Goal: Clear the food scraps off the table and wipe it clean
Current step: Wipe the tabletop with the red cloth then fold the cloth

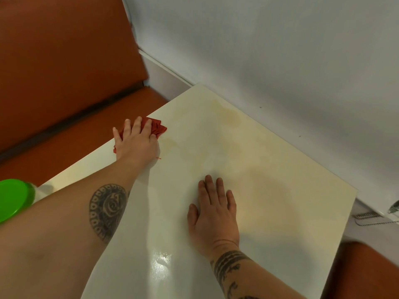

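Though no scraps showed, the left hand pressed flat on the red cloth mid-frame, the right hand lay splayed, and yellowish stains remained above.

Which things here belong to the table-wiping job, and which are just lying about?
Job: red cloth, table, yellowish stain, left hand, right hand.
Lying about: green lid, orange bench.

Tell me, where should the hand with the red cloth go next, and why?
Probably the left hand should push the red cloth from the left edge of the table toward the yellowish smears near the wall, which look unwiped. The right hand lies flat on the table, likely bracing.
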Action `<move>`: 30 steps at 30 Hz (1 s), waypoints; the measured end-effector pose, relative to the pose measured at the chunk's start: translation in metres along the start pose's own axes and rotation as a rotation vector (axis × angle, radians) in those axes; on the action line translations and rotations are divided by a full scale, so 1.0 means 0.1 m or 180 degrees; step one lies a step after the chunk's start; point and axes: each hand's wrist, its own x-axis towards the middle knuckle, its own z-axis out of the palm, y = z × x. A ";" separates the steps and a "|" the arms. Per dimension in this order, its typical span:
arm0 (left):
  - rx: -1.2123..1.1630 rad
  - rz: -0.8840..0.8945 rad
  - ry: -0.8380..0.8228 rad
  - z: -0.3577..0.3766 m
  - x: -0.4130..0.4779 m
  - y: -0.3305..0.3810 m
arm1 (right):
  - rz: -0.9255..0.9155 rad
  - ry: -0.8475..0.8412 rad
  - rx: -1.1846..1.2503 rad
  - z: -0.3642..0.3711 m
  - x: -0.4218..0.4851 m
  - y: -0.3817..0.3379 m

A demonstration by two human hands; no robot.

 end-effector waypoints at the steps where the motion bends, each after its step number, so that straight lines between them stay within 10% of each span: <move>1: -0.0030 0.0112 -0.0030 -0.02 -0.01 0.00 | -0.0004 0.0030 -0.0040 0.00 0.00 0.01; 19: -0.0219 0.1118 -0.0328 -0.01 -0.30 -0.05 | -0.0072 -0.0472 0.0018 -0.16 -0.02 0.02; 30: -0.0031 0.0154 -0.0065 0.05 -0.47 -0.21 | -0.0071 -0.0368 0.0191 -0.12 -0.02 0.03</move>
